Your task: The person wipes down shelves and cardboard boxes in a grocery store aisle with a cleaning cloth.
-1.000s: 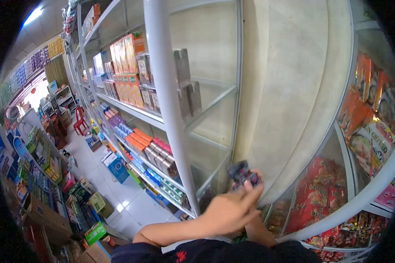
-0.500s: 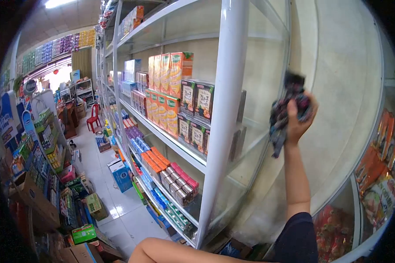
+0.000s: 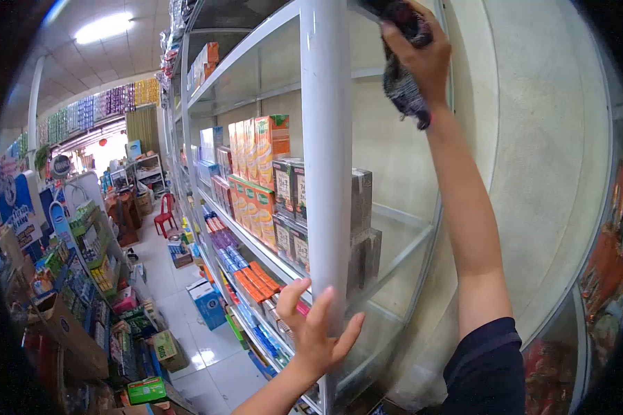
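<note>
Here, holding a dark, mottled cloth (image 3: 403,86) in the right hand (image 3: 422,52), high and to the right of the white post (image 3: 325,159); gripping with fingers curled closed round its upper part, the lower end hanging loose; showing the left hand (image 3: 313,335) low by the same white post, fingers spread wide and slightly bent, with nothing visibly held; cannot tell whether touching the white post; just left of the white post, seeing orange cartons (image 3: 253,207) stacked beside dark boxes (image 3: 284,190) on one shelf, and small orange packs (image 3: 256,280) lower down; farther left of it, a red chair (image 3: 165,216).
</note>
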Tool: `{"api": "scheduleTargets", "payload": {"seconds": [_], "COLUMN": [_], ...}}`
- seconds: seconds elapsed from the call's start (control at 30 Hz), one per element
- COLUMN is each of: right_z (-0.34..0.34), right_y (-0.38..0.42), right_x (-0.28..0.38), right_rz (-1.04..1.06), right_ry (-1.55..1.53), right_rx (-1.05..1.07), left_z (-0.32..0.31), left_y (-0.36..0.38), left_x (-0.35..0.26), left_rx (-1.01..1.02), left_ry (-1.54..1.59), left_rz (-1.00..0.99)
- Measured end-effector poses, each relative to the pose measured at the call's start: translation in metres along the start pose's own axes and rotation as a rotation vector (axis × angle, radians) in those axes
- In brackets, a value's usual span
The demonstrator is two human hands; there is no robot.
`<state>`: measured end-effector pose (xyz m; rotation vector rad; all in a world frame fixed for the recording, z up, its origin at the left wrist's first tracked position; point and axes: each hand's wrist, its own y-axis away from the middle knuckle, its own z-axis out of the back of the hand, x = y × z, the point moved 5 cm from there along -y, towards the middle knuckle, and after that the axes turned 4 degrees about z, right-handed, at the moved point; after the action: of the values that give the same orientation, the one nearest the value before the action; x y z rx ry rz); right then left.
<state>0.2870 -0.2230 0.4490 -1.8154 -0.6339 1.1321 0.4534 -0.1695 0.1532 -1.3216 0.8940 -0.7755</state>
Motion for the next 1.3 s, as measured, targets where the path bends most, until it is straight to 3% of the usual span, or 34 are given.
{"api": "scheduleTargets", "payload": {"seconds": [0.03, 0.1, 0.17, 0.27, 0.43, 0.53, 0.63, 0.77, 0.9, 0.93, 1.03, 1.07, 1.13, 1.17, 1.2, 1.23, 1.3], "right_z": [0.01, 0.034, 0.066, 0.118, 0.131, 0.11, 0.067, 0.01, -0.014, -0.013, -0.007, 0.0, 0.017, 0.029, 0.042, 0.059, 0.093], "right_y": [0.004, 0.012, 0.031, 0.082, 0.108, 0.1, 0.082, 0.071, 0.065, 0.066, 0.075, 0.079, 0.089, 0.094, 0.103, 0.114, 0.132], "right_x": [-0.019, -0.066, -0.091, -0.157, -0.151, -0.119, -0.049, 0.04, 0.091, 0.089, 0.076, 0.068, 0.044, 0.03, 0.011, -0.009, -0.042], "right_rz": [-0.132, -0.08, -0.249, -0.517, -0.611, -0.645, -0.412, -0.348, 0.009, 0.028, 0.092, 0.08, 0.084, 0.025, -0.201, -0.199, -0.451], "right_ry": [0.043, 0.068, 0.076, -0.021, -0.086, 0.076, 0.059, -0.219, 0.025, 0.024, 0.071, 0.083, 0.111, 0.124, 0.103, 0.191, 0.196], "right_rx": [-0.013, -0.111, -0.133, -0.255, -0.375, -0.256, -0.199, -0.051, -0.114, -0.129, -0.101, -0.092, -0.172, -0.187, -0.129, -0.166, -0.161], "left_z": [-0.005, -0.016, -0.03, -0.032, -0.031, -0.027, -0.028, -0.028, -0.026, -0.027, -0.025, -0.027, -0.024, -0.024, -0.021, -0.012, 0.019], "left_y": [0.004, 0.015, 0.036, 0.042, 0.038, 0.036, 0.037, 0.033, 0.036, 0.037, 0.032, 0.032, 0.035, 0.032, 0.027, 0.023, 0.002], "left_x": [0.008, 0.019, 0.043, 0.045, 0.041, 0.037, 0.039, 0.039, 0.041, 0.045, 0.044, 0.042, 0.042, 0.041, 0.036, 0.033, 0.007], "left_rx": [-0.017, 0.12, 0.177, 0.213, 0.171, 0.152, 0.14, 0.085, 0.042, 0.011, 0.055, 0.071, 0.098, 0.12, 0.045, 0.033, 0.06], "left_ry": [-0.046, -0.08, 0.299, 0.324, 0.424, 0.265, 0.278, 0.395, 0.405, 0.375, 0.315, 0.423, 0.372, 0.343, 0.301, 0.295, -0.035], "left_rz": [0.122, 0.175, 0.345, 0.394, 0.443, 0.392, 0.435, 0.483, 0.611, 0.521, 0.496, 0.602, 0.595, 0.554, 0.468, 0.478, 0.209]}}
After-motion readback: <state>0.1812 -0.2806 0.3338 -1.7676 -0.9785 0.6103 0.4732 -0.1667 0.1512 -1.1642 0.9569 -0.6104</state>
